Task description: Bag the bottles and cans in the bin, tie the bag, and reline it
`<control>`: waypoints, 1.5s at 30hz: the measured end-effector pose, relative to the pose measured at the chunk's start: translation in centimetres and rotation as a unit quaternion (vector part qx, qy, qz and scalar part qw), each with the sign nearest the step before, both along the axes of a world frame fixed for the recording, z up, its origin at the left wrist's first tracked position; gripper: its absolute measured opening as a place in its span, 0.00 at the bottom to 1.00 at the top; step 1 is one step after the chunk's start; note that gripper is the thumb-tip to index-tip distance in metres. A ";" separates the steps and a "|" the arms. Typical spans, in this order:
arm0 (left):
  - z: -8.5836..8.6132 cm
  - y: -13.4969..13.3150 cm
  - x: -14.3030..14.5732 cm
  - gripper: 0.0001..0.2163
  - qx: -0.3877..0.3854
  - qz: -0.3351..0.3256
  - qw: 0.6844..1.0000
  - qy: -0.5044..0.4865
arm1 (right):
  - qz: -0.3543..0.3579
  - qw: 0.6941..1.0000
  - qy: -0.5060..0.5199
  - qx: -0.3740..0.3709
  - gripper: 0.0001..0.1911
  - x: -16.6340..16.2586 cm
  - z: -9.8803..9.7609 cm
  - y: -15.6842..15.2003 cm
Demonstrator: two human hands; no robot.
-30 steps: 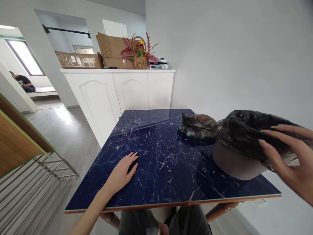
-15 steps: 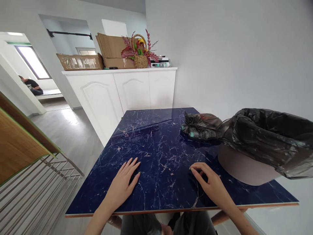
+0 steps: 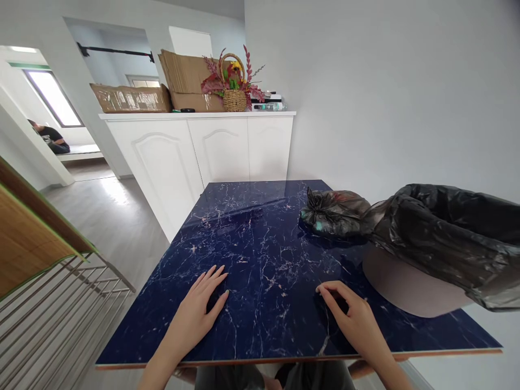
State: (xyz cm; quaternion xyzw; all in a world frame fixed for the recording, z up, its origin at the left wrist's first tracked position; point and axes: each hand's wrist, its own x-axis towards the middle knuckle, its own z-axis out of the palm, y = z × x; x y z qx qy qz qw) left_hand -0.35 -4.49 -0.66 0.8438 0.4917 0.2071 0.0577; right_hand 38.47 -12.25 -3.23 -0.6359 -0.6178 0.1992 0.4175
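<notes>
My left hand (image 3: 203,303) lies palm down on the dark blue marble-patterned table (image 3: 260,238). Its fingers are stretched out, the thumb apart from them, and it holds nothing. At the right, my right hand (image 3: 347,309) rests on its side on the same tabletop. Thumb and index fingertips meet in a pinch; no object shows between them, and the other fingers are mostly hidden behind. Just beyond it stands a pinkish-grey bin (image 3: 410,287) lined with a black plastic bag (image 3: 439,244). A knotted, filled black bag (image 3: 335,214) lies to the left of the bin, touching its liner.
A white cabinet (image 3: 219,146) stands past the table's far edge, carrying cardboard boxes (image 3: 134,99), a flower basket (image 3: 234,100) and a plastic bottle (image 3: 274,106). To the left is a metal rack (image 3: 52,319). A person (image 3: 51,138) sits in a far room.
The view has shifted slightly. My left hand appears a little further left and my right hand a little lower in the picture; both keep nearly the same pose on the table.
</notes>
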 end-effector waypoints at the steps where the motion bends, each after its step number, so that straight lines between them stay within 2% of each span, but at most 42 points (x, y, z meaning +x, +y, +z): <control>1: 0.0 0.0 0.0 0.21 0.003 -0.001 1.000 -0.001 | 0.002 1.000 0.001 0.003 0.20 0.0 0.0 0.0; 10: 0.0 0.0 -0.1 0.21 0.014 -0.005 1.000 -0.007 | -0.006 1.000 0.014 0.023 0.21 -0.7 1.0 -0.3; 22: -0.1 0.0 -0.1 0.22 0.005 0.005 1.000 -0.002 | -0.001 1.000 0.016 0.022 0.21 -0.8 1.3 -0.3; 45: 0.1 0.5 -0.5 0.19 0.033 0.004 0.999 -0.005 | 0.023 0.999 0.040 0.013 0.18 -0.8 0.6 0.2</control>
